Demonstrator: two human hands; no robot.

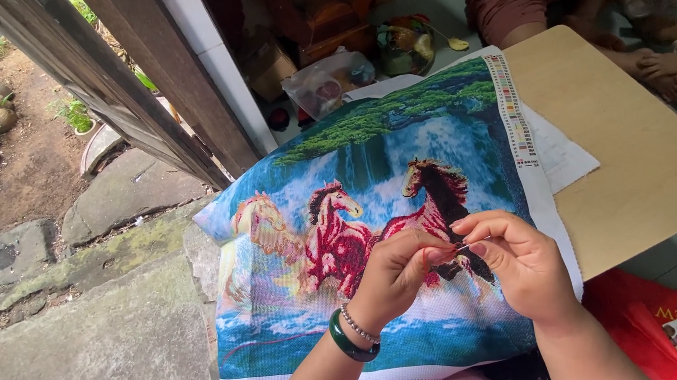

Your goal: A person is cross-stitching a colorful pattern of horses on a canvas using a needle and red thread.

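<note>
A large cross-stitch canvas [368, 153] showing red and pale horses before a waterfall and green trees lies over my lap and a wooden board. My left hand [397, 272], with a green bangle and a bead bracelet on its wrist, and my right hand [518, 263] meet above the dark horse. Both pinch a thin needle [472, 244] between their fingertips. Whether thread runs from it is too fine to see.
A light wooden board [635, 142] lies under the canvas at the right, with white paper [561, 154] on it. A red bag [663, 323] sits at lower right. Another person sits at the top right. Boxes, bags and a doorway to a stone path are at left.
</note>
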